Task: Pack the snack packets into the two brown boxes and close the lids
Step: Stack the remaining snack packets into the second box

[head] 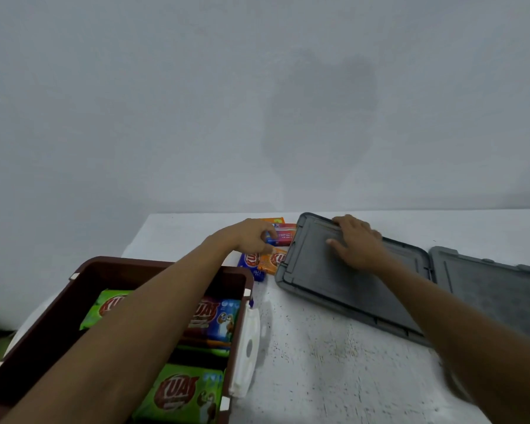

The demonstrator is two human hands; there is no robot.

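Observation:
An open brown box [83, 272] stands at the lower left, with green packets [178, 390] and a purple-blue packet [216, 315] inside. Past its far corner lies a small pile of loose packets: a red-blue one [283, 234], an orange one [273, 260], a blue one [249, 261]. My left hand [251, 235] reaches over the box and closes its fingers on the red-blue packet. My right hand [358, 241] lies flat on a grey lid [318, 276] just right of the pile. A second grey lid [490, 286] lies further right. Only one brown box is in view.
The white speckled table [318, 362] ends at a pale wall close behind the packets. A white latch handle [247, 347] hangs on the brown box's right side. The table's left edge runs just beyond the box.

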